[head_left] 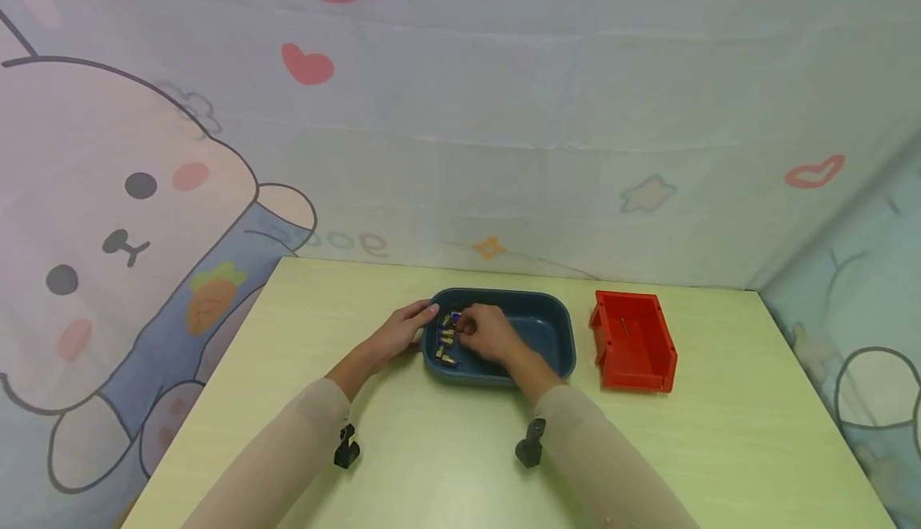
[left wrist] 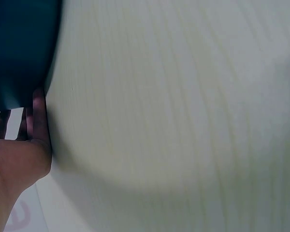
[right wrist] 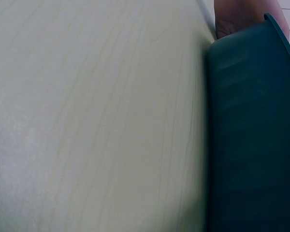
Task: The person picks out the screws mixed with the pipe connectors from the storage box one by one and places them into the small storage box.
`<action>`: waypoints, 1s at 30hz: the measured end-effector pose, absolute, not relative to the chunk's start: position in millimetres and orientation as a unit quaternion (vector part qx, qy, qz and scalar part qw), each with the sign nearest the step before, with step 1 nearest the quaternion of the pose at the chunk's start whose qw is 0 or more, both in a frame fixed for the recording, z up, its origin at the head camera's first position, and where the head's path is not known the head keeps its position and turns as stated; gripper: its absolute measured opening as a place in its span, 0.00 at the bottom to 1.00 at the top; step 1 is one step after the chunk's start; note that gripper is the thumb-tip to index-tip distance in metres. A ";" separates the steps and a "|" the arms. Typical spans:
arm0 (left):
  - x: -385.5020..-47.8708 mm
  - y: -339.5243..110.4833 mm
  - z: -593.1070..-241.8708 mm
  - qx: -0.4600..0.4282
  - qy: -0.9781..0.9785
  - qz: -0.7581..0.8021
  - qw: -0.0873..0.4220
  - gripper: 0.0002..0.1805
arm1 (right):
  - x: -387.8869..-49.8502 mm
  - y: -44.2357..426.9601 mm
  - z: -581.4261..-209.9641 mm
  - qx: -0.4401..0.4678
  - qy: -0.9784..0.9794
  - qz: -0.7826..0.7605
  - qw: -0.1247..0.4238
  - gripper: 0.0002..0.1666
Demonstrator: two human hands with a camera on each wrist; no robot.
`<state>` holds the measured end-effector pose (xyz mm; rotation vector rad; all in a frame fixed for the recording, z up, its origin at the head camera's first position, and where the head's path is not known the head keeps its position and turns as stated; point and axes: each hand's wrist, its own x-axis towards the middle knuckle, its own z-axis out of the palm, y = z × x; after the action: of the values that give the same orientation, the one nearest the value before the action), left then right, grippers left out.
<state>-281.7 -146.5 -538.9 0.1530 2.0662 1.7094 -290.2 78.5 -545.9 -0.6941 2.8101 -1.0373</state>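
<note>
A dark blue-green plastic tray [head_left: 536,333] stands on the table. Along its left end lie several small brass fittings [head_left: 448,337] with blue parts. My left hand [head_left: 396,332] grips the tray's left end, thumb at the rim and fingers outside against the wall; the left wrist view shows that hand [left wrist: 21,154] at the tray's outer side [left wrist: 21,53]. Inside the tray, my right hand [head_left: 489,332] has its fingers curled down among the fittings. Whether it pinches one is hidden. The right wrist view shows mostly the tray's outer wall [right wrist: 256,130].
Right of the tray stands a red plastic bin [head_left: 636,369] with a small thin metal piece [head_left: 624,326] in it. The light wooden table [head_left: 432,449] ends at a printed cloth [head_left: 504,153] behind. Black wrist mounts [head_left: 347,447] hang from both sleeves.
</note>
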 end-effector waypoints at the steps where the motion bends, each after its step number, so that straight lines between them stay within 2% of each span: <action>1: -281.7 -146.7 -538.6 0.057 0.750 0.619 0.226 0.37 | -290.4 78.2 -546.1 -0.227 0.914 -0.334 0.032 0.04; 18: -280.7 -144.8 -539.2 0.057 0.749 0.623 0.218 0.37 | -291.7 79.2 -548.0 -0.243 0.919 -0.311 0.005 0.04; 30: -279.8 -146.4 -537.4 0.056 0.747 0.623 0.225 0.38 | -290.0 78.7 -543.3 -0.237 0.916 -0.324 0.010 0.03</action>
<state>-279.8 -146.4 -537.4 0.1554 2.0604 1.7180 -290.0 78.7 -543.3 -0.7393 2.8590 -1.0131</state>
